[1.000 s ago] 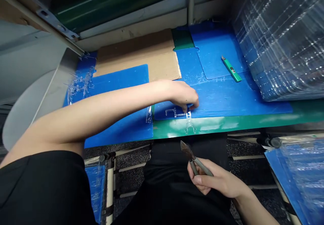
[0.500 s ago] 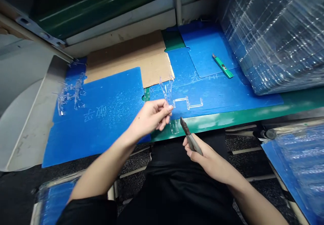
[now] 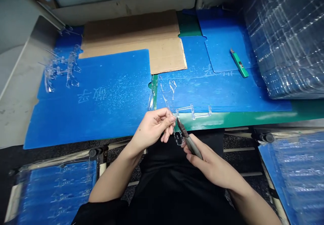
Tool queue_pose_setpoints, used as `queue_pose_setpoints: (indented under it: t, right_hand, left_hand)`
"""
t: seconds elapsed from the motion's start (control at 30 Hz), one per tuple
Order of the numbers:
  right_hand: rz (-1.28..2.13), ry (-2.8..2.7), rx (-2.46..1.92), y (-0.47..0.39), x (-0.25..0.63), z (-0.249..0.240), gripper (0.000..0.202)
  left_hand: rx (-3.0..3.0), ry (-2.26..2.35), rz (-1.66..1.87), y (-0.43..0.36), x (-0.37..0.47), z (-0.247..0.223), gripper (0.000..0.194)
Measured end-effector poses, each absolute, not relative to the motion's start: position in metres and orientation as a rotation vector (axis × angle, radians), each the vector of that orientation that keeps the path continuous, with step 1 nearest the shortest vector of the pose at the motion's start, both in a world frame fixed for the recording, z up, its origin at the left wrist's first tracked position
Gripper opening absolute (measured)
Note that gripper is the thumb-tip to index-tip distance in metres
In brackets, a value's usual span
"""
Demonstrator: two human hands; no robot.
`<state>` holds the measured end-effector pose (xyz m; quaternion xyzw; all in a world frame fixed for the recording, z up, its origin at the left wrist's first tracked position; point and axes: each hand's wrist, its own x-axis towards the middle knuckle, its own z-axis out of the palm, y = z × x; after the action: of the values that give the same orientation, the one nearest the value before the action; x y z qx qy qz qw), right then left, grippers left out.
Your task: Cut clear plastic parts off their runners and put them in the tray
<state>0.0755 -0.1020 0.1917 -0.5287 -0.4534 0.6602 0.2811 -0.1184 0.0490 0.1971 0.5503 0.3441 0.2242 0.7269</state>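
My left hand (image 3: 155, 124) pinches a clear plastic moulded piece between thumb and fingers, above the table's front edge. From that grip a thin zigzag clear runner (image 3: 193, 112) reaches out to the right, and forked clear arms (image 3: 172, 87) point away from me. My right hand (image 3: 207, 157) is wrapped around grey-handled side cutters (image 3: 193, 147). Their dark jaws lie right at the runner, beside my left fingertips; whether the blades are closed on the plastic I cannot tell. The lower end of the clear piece hangs below my left fingers.
Several clear plastic pieces (image 3: 60, 68) lie in a heap at the left on a blue sheet (image 3: 113, 117). Cardboard (image 3: 131, 32) lies behind. A green utility knife (image 3: 239, 64) rests at right, near a tall stack of clear trays (image 3: 291, 42). More trays (image 3: 301, 171) stand lower right.
The cutters' jaws have come up to the clear piece, from a small gap away. My left hand has turned the piece slightly. The camera view has shifted.
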Motion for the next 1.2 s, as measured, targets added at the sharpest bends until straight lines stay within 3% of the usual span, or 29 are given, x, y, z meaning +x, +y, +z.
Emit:
queue_pose_setpoints:
  t: [0.57, 0.87, 1.2]
  right_hand:
    - [1.806, -1.24, -1.282, -0.098, 0.083, 0.186, 0.004]
    - [1.935, -0.376, -0.891, -0.085, 0.071, 0.153, 0.021]
    - [1.929, -0.174, -0.716, -0.122, 0.096, 0.15, 0.023]
  left_hand:
    - [1.19, 0.737, 0.402, 0.047, -0.119, 0.196, 0.039]
    - [1.23, 0.837, 0.22, 0.076, -0.079, 0.188, 0.051]
    - [1.911, 1.272, -0.19, 0.109, -0.058, 0.213, 0.054]
